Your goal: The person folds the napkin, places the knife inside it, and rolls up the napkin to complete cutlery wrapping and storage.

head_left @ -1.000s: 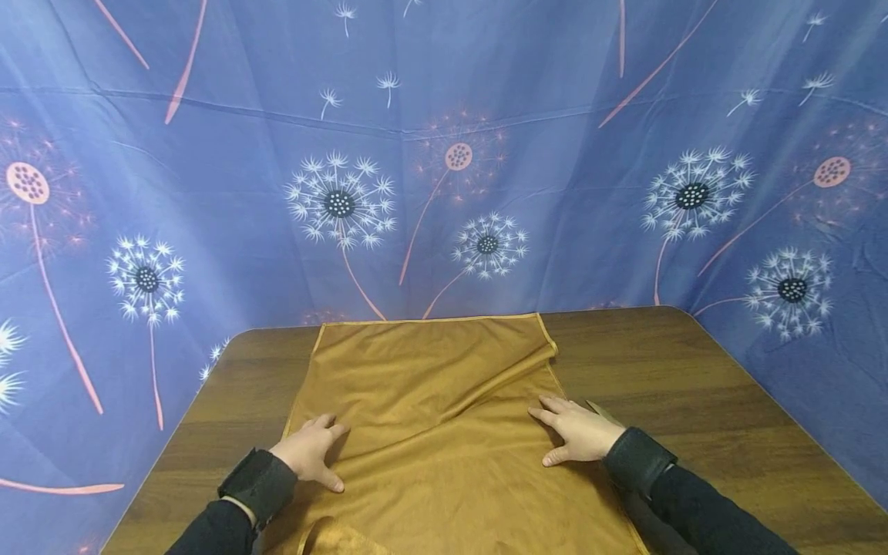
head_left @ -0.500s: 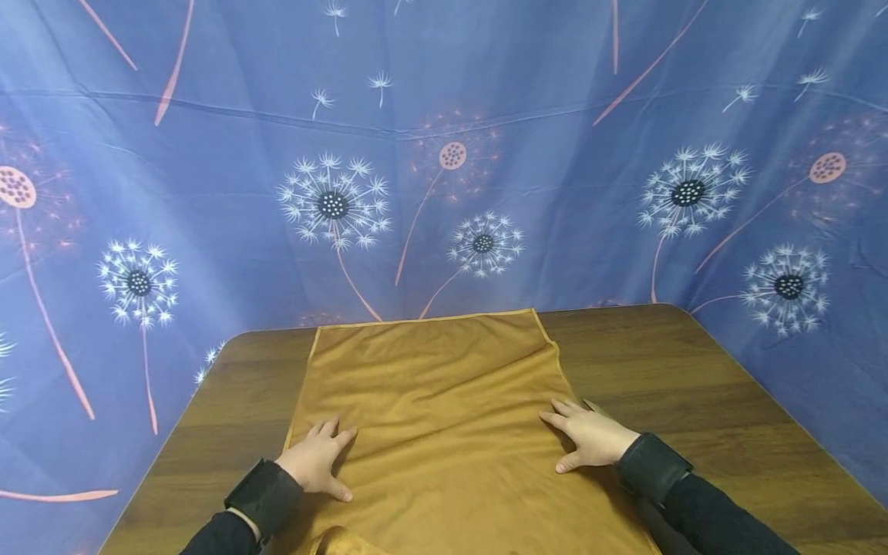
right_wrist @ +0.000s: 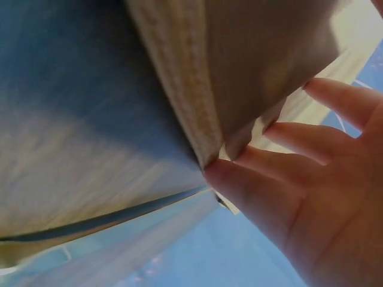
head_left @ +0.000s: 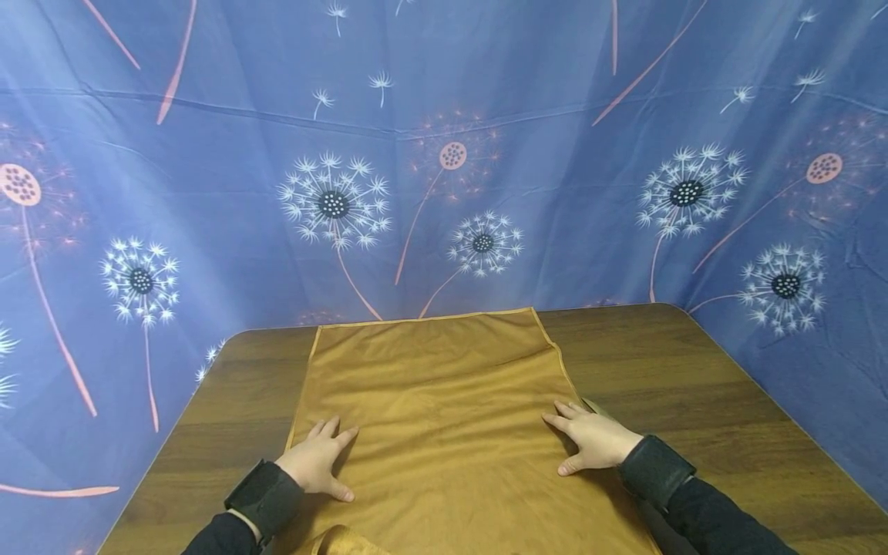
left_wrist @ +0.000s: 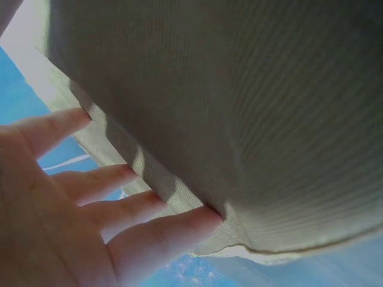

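A golden-brown cloth (head_left: 437, 439) with stitched, lighter edges lies spread on the table, with shallow creases across its middle. My left hand (head_left: 317, 460) rests on its left side, fingers spread and fingertips touching the fabric. On the right side, my right hand (head_left: 593, 438) lies likewise, thumb apart from the fingers. In the left wrist view the fingertips (left_wrist: 206, 218) press on the cloth (left_wrist: 239, 131), which looks greyish there. In the right wrist view the fingertips (right_wrist: 221, 170) meet the cloth beside a stitched hem (right_wrist: 197, 101). Neither hand grips anything.
The wooden table (head_left: 694, 401) shows on both sides of the cloth. A blue curtain (head_left: 590, 193) with dandelion prints hangs behind and around it. Near the front left, a flap of cloth (head_left: 343, 542) is turned up. The cloth's front end is out of frame.
Both hands have shifted slightly right and then nearly stopped. The diagonal fold at the cloth's upper right has flattened, and its right edge lies straighter. The head view has shifted a little.
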`<control>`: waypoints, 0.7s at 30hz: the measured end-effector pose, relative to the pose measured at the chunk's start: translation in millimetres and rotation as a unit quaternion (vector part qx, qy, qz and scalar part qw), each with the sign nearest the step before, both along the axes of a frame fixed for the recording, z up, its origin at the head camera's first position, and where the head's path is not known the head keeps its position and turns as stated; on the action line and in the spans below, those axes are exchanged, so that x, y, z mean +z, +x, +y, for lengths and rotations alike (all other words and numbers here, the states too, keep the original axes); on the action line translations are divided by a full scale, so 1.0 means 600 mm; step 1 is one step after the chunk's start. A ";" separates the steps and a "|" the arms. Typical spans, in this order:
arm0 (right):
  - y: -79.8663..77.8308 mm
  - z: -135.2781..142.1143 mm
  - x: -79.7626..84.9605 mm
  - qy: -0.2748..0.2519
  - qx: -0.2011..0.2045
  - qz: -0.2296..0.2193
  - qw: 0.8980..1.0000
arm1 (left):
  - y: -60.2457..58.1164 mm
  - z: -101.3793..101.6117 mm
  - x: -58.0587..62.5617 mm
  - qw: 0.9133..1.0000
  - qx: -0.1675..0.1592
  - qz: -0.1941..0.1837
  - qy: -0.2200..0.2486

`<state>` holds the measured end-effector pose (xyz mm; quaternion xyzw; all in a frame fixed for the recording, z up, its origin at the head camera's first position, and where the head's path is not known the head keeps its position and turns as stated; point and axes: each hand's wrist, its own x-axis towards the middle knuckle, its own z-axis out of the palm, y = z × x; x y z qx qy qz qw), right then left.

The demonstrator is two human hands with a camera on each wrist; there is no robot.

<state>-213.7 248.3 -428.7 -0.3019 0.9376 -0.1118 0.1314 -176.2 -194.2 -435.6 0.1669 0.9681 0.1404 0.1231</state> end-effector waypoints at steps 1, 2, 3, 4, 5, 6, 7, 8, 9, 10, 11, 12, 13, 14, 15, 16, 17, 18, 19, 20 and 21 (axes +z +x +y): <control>0.002 0.000 0.000 0.001 -0.002 0.000 1.000 | 0.000 0.000 0.000 1.000 0.001 0.000 0.001; 0.003 -0.001 0.000 0.002 -0.003 0.001 1.000 | 0.001 0.000 0.000 1.000 0.002 -0.001 0.002; 0.005 -0.002 0.001 0.002 -0.004 0.001 1.000 | 0.001 -0.001 0.000 1.000 0.002 -0.003 0.002; 0.007 -0.002 0.000 0.002 -0.005 0.001 1.000 | 0.001 -0.001 0.000 1.000 0.002 -0.003 0.002; 0.008 -0.003 0.000 0.003 -0.007 0.002 1.000 | 0.002 -0.001 0.000 1.000 0.002 -0.003 0.001; 0.010 -0.003 0.000 0.001 -0.007 0.000 1.000 | 0.002 -0.001 0.000 1.000 0.002 -0.004 0.001; 0.012 -0.004 0.001 0.000 -0.007 -0.003 1.000 | 0.002 -0.001 0.001 1.000 0.001 -0.004 0.001; 0.014 -0.004 0.000 0.000 -0.008 -0.004 1.000 | 0.002 0.000 0.001 1.000 0.001 -0.005 0.001; 0.016 -0.004 0.000 0.000 -0.008 -0.004 1.000 | 0.002 0.000 0.002 1.000 0.000 -0.005 0.002; 0.018 -0.004 0.000 0.001 -0.008 -0.004 1.000 | 0.002 0.000 0.002 1.000 0.000 -0.006 0.002; 0.020 -0.005 0.001 -0.001 -0.008 -0.005 1.000 | 0.001 0.000 0.002 1.000 -0.001 -0.007 0.003; 0.021 -0.005 0.001 -0.001 -0.007 -0.004 1.000 | 0.001 0.000 0.002 1.000 -0.001 -0.007 0.005; 0.023 -0.005 0.001 -0.001 -0.006 -0.002 1.000 | -0.001 0.000 0.002 1.000 -0.001 -0.007 0.005; 0.024 -0.006 0.002 0.000 -0.007 -0.001 1.000 | -0.002 -0.001 0.001 1.000 -0.001 -0.006 0.006; 0.026 -0.007 0.003 0.000 -0.008 0.000 1.000 | -0.003 -0.001 0.001 1.000 -0.001 -0.006 0.006; 0.027 -0.007 0.004 0.000 -0.008 0.000 1.000 | -0.004 -0.001 0.001 1.000 -0.001 -0.006 0.005; 0.028 -0.008 0.005 0.001 -0.009 0.001 1.000 | -0.005 -0.001 0.001 1.000 -0.001 -0.005 0.003; 0.029 -0.009 0.006 0.002 -0.010 0.001 1.000 | -0.006 -0.001 0.001 1.000 -0.001 -0.004 0.002; 0.030 -0.009 0.006 0.002 -0.011 0.001 1.000 | -0.006 -0.001 0.001 1.000 0.000 -0.004 0.001; 0.030 -0.009 0.006 0.003 -0.011 0.002 1.000 | -0.007 -0.001 0.001 1.000 0.000 -0.004 0.000; 0.030 -0.009 0.007 0.003 -0.010 0.004 1.000 | -0.007 -0.001 0.002 1.000 0.000 -0.003 0.000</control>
